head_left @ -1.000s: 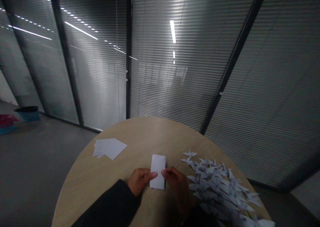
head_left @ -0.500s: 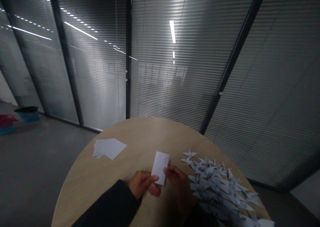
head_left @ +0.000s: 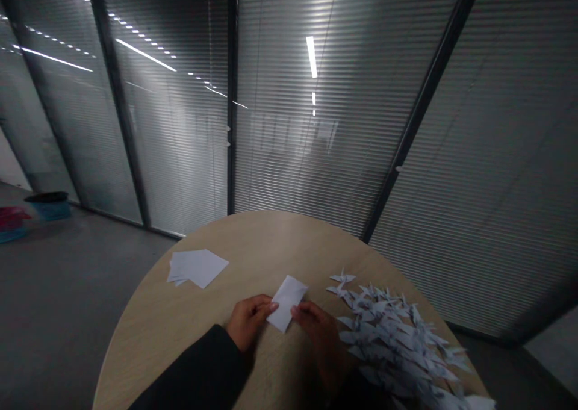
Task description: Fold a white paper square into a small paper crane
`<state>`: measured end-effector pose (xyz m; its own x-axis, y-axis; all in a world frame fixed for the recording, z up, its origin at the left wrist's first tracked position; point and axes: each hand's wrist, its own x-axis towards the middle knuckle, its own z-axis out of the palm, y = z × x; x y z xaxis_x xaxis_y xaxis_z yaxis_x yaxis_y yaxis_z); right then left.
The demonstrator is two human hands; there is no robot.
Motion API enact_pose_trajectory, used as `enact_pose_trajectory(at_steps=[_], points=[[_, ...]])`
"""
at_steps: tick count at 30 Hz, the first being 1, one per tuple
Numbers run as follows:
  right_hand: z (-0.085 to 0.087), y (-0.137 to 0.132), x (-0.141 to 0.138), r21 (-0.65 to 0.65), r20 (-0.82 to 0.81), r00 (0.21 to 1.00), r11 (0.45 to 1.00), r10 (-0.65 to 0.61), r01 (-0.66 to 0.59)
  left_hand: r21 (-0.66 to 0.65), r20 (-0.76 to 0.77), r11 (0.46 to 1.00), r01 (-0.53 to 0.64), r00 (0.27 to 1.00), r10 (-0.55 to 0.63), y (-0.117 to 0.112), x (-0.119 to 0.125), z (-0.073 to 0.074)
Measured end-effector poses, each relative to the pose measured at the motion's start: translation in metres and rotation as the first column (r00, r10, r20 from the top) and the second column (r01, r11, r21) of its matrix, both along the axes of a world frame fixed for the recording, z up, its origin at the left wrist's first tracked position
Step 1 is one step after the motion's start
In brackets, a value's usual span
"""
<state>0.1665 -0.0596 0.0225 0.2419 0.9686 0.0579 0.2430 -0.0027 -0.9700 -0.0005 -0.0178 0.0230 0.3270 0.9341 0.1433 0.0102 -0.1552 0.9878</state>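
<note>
Between left hand [head_left: 245, 323], right hand [head_left: 320, 332]: white paper [head_left: 285, 304], seemingly pinched

Bench [head_left: 280, 238]: widest open surface lies beyond the folded paper [head_left: 288, 302], room for a hand to pass.
Left hand [head_left: 246, 323]: blocks the folded paper's left edge.
Right hand [head_left: 320, 333]: blocks its right edge.
Paper cranes [head_left: 400, 335]: crowd the area right of the folded paper, tips sticking up.
Loose sheets [head_left: 199, 267]: flat, left of and beyond the folded paper, bare bench between.
Dark sleeves [head_left: 194, 371]: leave a narrow strip on the folded paper's near side.
</note>
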Motion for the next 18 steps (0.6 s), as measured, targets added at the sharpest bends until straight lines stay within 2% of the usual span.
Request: enact_pose_trajectory(at_steps=[3, 5, 7, 8, 10, 12, 13, 15, 18], points=[[-0.015, 0.008, 0.001, -0.009, 0.068, 0.996, 0.998, 0.065, -0.065, -0.053, 0.070, 0.998, -0.045, 0.996, 0.049, 0.002, 0.000, 0.001], [-0.023, 0.011, 0.002, 0.023, 0.084, 0.994, 0.997, 0.076, -0.078, -0.027, 0.039, 0.997, -0.067, 0.997, 0.068, 0.002, -0.001, 0.002], [-0.026, 0.011, 0.002, 0.213, 0.137, 0.989, 0.977, -0.061, 0.031, 0.071, -0.085, 0.995, -0.075, 0.993, 0.081, 0.000, -0.003, 0.003], [-0.025, 0.010, 0.002, 0.331, 0.198, 0.970, 0.941, -0.141, 0.069, 0.137, -0.167, 0.989, -0.059, 0.983, 0.082, -0.001, -0.004, 0.003], [-0.022, 0.005, 0.000, 0.538, 0.379, 0.883, 0.842, -0.276, 0.032, 0.261, -0.321, 0.965, 0.017, 0.945, 0.070, -0.004, -0.006, 0.002], [-0.018, 0.000, -0.003, 0.594, 0.586, 0.753, 0.790, -0.300, -0.148, 0.359, -0.414, 0.928, 0.101, 0.908, 0.061, -0.007, -0.007, -0.002], [-0.017, -0.002, -0.005, 0.606, 0.641, 0.693, 0.771, -0.329, -0.194, 0.401, -0.443, 0.907, 0.131, 0.894, 0.067, -0.007, -0.007, -0.004], [-0.015, -0.006, -0.008, 0.595, 0.705, 0.614, 0.768, -0.355, -0.239, 0.473, -0.484, 0.865, 0.166, 0.869, 0.098, -0.008, -0.007, -0.007], [-0.013, -0.007, -0.010, 0.581, 0.736, 0.578, 0.768, -0.353, -0.270, 0.552, -0.508, 0.812, 0.187, 0.848, 0.149, -0.008, -0.007, -0.008]])
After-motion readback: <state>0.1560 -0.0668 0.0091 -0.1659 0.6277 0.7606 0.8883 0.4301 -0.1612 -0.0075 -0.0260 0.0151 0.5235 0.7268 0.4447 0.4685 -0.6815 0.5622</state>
